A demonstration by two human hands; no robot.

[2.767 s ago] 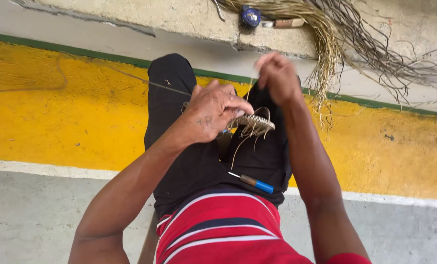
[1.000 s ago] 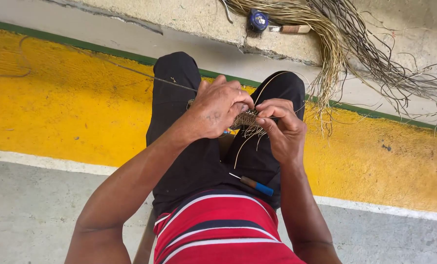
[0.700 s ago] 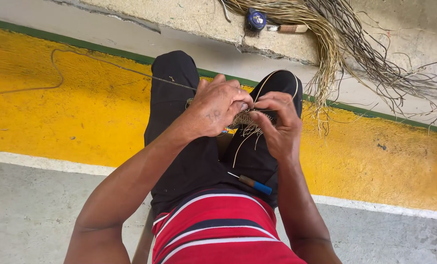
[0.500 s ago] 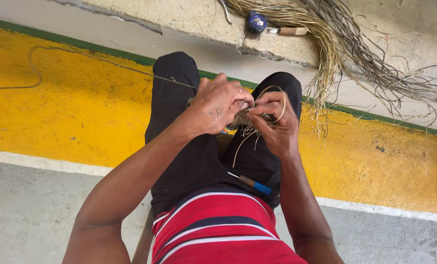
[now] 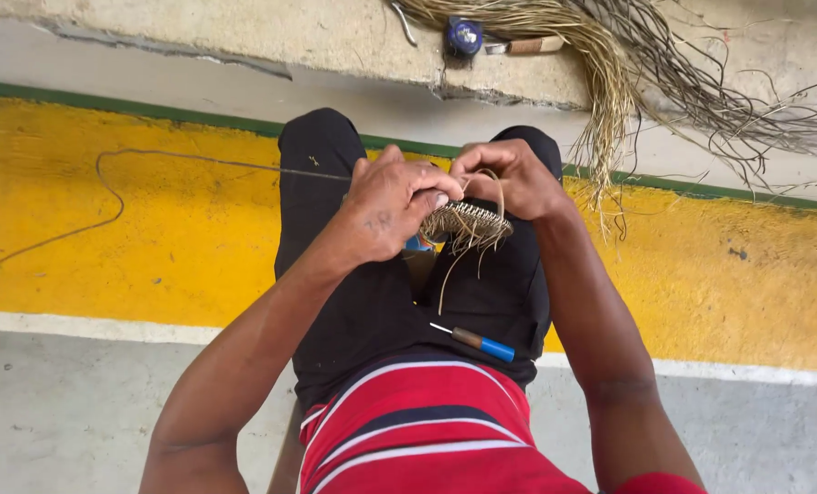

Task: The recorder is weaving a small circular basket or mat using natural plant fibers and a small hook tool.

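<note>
A small round woven piece (image 5: 468,220) of pale straw rests above my knees, with loose strand ends hanging from it. My left hand (image 5: 388,203) grips its left edge, fingers curled over the rim. My right hand (image 5: 507,177) pinches a thin straw strand that loops up from the piece's top edge. A long strand (image 5: 189,163) trails from under my left hand out to the left over the yellow floor. An awl with a blue handle (image 5: 475,342) lies on my right thigh, close to my striped shirt.
A bundle of dry straw (image 5: 628,64) lies on the concrete ledge (image 5: 271,37) ahead and spills over the yellow band (image 5: 152,229). A blue round object (image 5: 464,35) and a wooden-handled tool (image 5: 527,45) sit on that ledge.
My right hand came down from a raised pull to the woven piece and now pinches a loop at its top. The long strand on the left has shifted and curled. My left hand kept its grip.
</note>
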